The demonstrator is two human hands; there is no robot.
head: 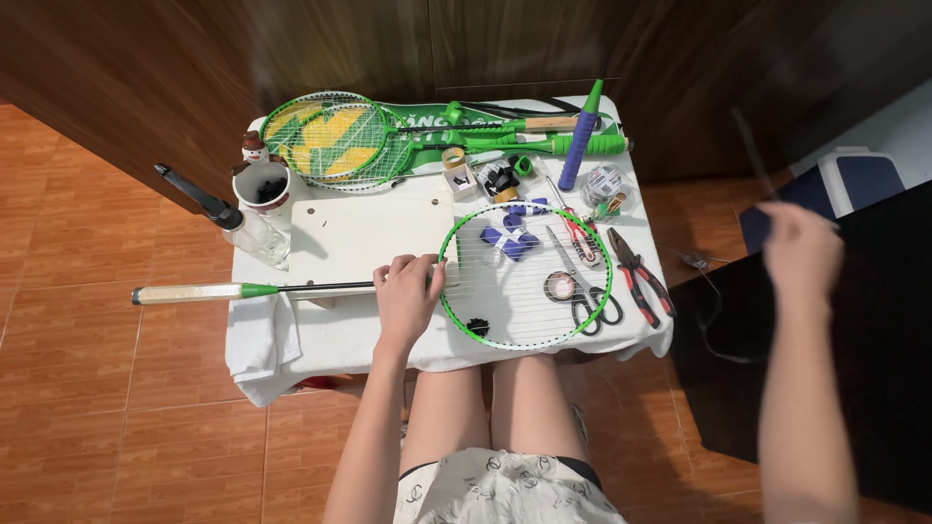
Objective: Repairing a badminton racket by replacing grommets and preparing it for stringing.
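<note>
Badminton racket (417,286), green-framed and partly strung, lies flat on the small white-covered table (340,335) just ahead of my knees. Its long axis runs left to right: the bare wooden handle end sticks out past the table's left edge, the thin shaft crosses the middle, and the oval head rests on the right half.

My left hand (408,296) is the nearer one by far. It sits palm down at the throat, where shaft meets head, fingers curled over the frame's left rim and pressing it to the table.

My right hand (801,250) is well off to the right, raised clear of the table and blurred. It looks closed around something thin and dark that rises from it, perhaps a length of string (752,155) or a slim tool; I cannot tell which, nor exactly how the fingers pinch it. From this hand the racket head lies to the left and lower.

Under the strings I see scissors (587,291), a tape roll (561,285) and a blue bundle (510,240). Red-handled pliers (638,274) lie just right of the frame. Two more green rackets (388,141) lie at the far edge, a white mug (262,187) at the far left.
</note>
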